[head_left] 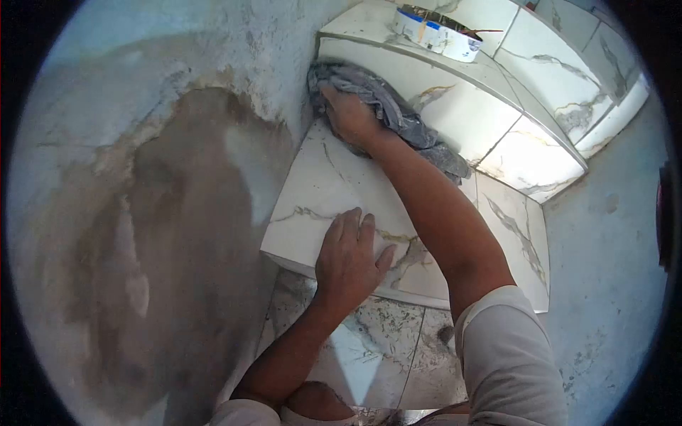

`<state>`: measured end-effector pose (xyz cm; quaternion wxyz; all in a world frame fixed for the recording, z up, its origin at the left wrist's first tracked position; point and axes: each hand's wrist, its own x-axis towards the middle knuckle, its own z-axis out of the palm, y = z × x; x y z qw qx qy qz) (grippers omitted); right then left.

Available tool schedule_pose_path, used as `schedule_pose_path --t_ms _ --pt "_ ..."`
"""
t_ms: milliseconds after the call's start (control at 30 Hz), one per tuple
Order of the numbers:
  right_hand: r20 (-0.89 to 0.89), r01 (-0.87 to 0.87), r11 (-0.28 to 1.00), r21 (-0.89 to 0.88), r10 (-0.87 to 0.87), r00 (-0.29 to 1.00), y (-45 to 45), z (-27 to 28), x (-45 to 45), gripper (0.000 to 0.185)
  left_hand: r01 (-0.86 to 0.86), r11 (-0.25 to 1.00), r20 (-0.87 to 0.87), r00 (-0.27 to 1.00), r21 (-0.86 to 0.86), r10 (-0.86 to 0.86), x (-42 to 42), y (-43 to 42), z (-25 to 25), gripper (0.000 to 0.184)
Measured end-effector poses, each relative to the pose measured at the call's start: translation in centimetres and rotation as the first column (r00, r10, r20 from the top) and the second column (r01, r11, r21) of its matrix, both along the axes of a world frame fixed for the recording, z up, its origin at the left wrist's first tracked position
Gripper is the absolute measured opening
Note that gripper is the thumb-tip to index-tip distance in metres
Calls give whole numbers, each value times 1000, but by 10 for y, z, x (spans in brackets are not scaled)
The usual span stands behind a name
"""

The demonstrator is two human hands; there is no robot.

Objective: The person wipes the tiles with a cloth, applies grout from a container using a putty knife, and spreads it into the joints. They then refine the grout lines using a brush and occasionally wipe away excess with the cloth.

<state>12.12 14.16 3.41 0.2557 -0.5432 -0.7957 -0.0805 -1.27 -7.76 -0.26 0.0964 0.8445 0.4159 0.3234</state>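
Observation:
A grey, dusty cloth point(398, 113) is bunched against the riser of a marble-patterned tiled step, in the corner beside the wall. My right hand point(350, 119) presses into the cloth at its left end, fingers curled into the folds. The cloth trails to the right behind my forearm. My left hand point(349, 259) lies flat near the front edge of the tiled tread point(312, 181), fingers stretched out and thumb apart, holding nothing.
On the step above stands a cut-down white bucket point(440, 37) with a thin stick across its rim. A rough, patched wall point(192, 213) rises at the left. Dirty floor tiles point(383, 334) lie below the step, and a bluish wall point(604, 270) is at the right.

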Motion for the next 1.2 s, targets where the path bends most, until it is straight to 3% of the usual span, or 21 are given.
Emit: schedule_pose_path --t_ms 67,133,267,333,367,433,467,500,567,633,700,767,833,900,967,1000,1067,1100,1133,1167,1200 --pt "-7 -39 998 -50 38 999 -8 5 1 42 -1 1000 -1 1000 0 1 0 0 2 58" --pt "36 -93 940 -328 111 993 -26 15 -4 44 16 999 55 998 -47 -14 -3 -1 4 55" --pt "-62 -183 956 -228 173 983 -66 47 16 45 60 991 162 986 -121 -40 -22 15 8 52" --pt "-50 -214 951 -222 208 977 -97 59 37 46 95 837 333 937 -539 108 -26 35 28 51" --pt "-76 -290 917 -275 280 957 -108 59 47 42 84 830 329 936 -551 123 -21 47 27 51" --pt "-124 -364 871 -331 342 932 -132 67 54 38 457 626 774 422 -632 473 -2 72 26 57" --pt "-185 -361 815 -453 310 933 -142 77 56 33 450 617 762 429 -646 484 9 79 31 57" --pt "-238 -361 741 -567 272 932 -149 95 59 29 248 639 647 555 -729 523 22 86 41 59" --pt "-120 -245 906 -345 216 969 -156 146 80 23 27 631 492 652 -775 577 44 102 50 60" --pt "-256 -48 988 -144 10 967 -151 196 125 20 -400 882 -84 916 -248 392 62 114 39 65" --pt "-305 366 928 61 -332 893 -138 224 180 20 -394 822 -90 915 -411 393 78 111 69 56" --pt "-424 507 849 146 -410 808 -125 225 216 21 -259 897 -416 905 -359 95 88 120 63 42" --pt "-293 433 852 294 -350 889 -103 201 257 20 -211 896 -429 903 -390 26 81 131 83 27" --pt "-238 475 875 87 -445 863 -91 179 281 24 -130 439 53 924 -889 379 61 151 70 27" --pt "-190 605 785 -137 -620 761 -82 145 290 31 353 159 305 408 -922 860 28 171 27 44" --pt "-187 590 792 -155 -610 770 -79 150 285 31 343 150 288 396 -927 872 31 177 34 44" --pt "-23 556 829 -59 -558 829 -77 161 264 37 57 -55 -49 99 -997 994 42 187 51 53" --pt "-14 548 832 -86 -551 834 -80 162 261 37 -417 31 -292 684 -908 669 44 192 55 59" --pt "-36 565 817 -112 -572 820 -79 165 259 39 -612 397 -648 759 -684 53 48 202 57 64" --pt "-56 578 804 -135 -589 806 -77 168 257 41 -618 373 -649 759 -692 54 57 215 58 64" --pt "-31 596 780 -190 -612 790 -77 170 256 42 -523 116 -411 771 -844 487 71 227 56 67"
